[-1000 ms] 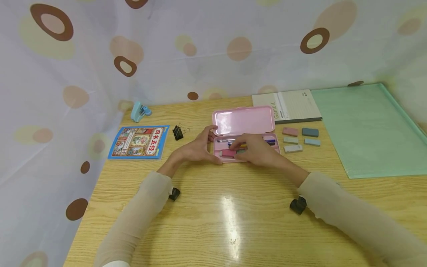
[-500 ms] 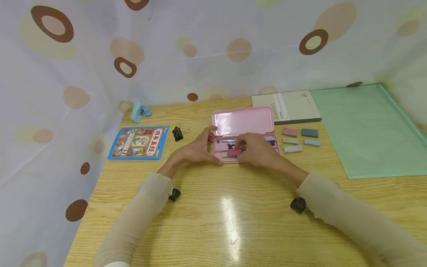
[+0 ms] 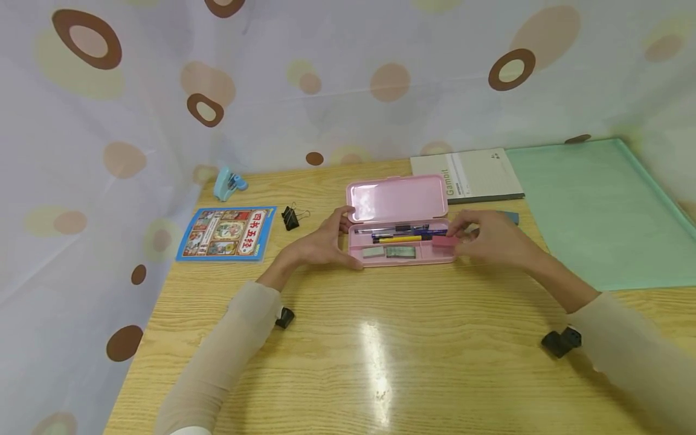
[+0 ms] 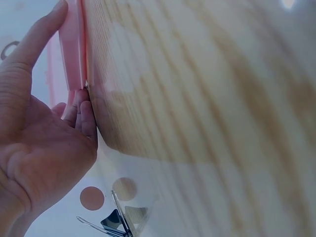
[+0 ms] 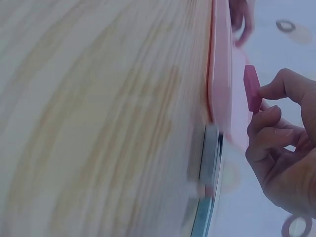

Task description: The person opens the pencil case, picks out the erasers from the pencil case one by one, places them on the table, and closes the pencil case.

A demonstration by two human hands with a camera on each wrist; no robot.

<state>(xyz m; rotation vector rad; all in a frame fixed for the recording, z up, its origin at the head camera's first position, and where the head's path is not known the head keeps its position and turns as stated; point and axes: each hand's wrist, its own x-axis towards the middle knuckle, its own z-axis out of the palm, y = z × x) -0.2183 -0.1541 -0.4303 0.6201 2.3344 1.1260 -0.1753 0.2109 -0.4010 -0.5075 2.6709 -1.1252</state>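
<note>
An open pink pencil case [image 3: 399, 199] lies on the table, its lid folded back. My left hand [image 3: 321, 241] grips its left end, thumb at the front corner and fingers round the back. Between thumb and fingertips of my right hand [image 3: 497, 238] is a pink eraser [image 3: 444, 241], over the right end of the case. The right wrist view shows this pink eraser [image 5: 252, 89] raised above the case's rim. Inside, a whitish eraser [image 3: 373, 252] and a grey-green eraser [image 3: 400, 252] sit in the front compartment. Behind them lie a yellow pen [image 3: 401, 239] and several other pens.
A blue eraser [image 3: 510, 216] shows past my right hand, which hides other erasers. Behind are a notebook [image 3: 484, 172] and a green mesh pouch [image 3: 592, 211]. On the left lie a blue-edged book [image 3: 228, 232], a black binder clip [image 3: 291, 219] and a light-blue gadget [image 3: 224, 184].
My right hand has lifted the pink eraser from the case's front compartment and carried it right, uncovering the pens and two erasers. My left hand has stayed on the case.
</note>
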